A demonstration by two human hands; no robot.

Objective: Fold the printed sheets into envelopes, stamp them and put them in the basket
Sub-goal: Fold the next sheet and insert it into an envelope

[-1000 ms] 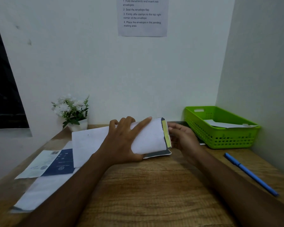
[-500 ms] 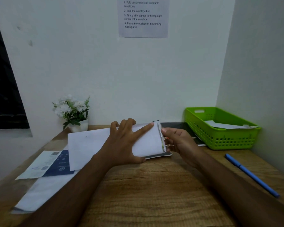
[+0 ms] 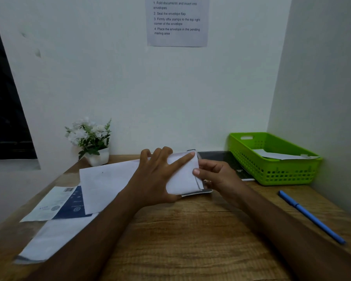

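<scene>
White envelope point(image 3: 107, 185) laid flat at centre of wooden tabletop point(image 3: 190, 240). Left grip point(image 3: 156, 179) spread flat, fingers pressed on envelope. Right grip point(image 3: 217, 175) curled, envelope's right edge pinched under thumb. Printed sheets point(image 3: 55, 205) spread at left, partly covered by envelope. Green basket point(image 3: 272, 175) set at back right, white paper point(image 3: 280, 156) inside. Blue pen point(image 3: 312, 218) laid near basket.

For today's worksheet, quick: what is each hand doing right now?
Left hand: open, fingers flat on the white envelope.
Right hand: pinching the envelope's right edge.
</scene>
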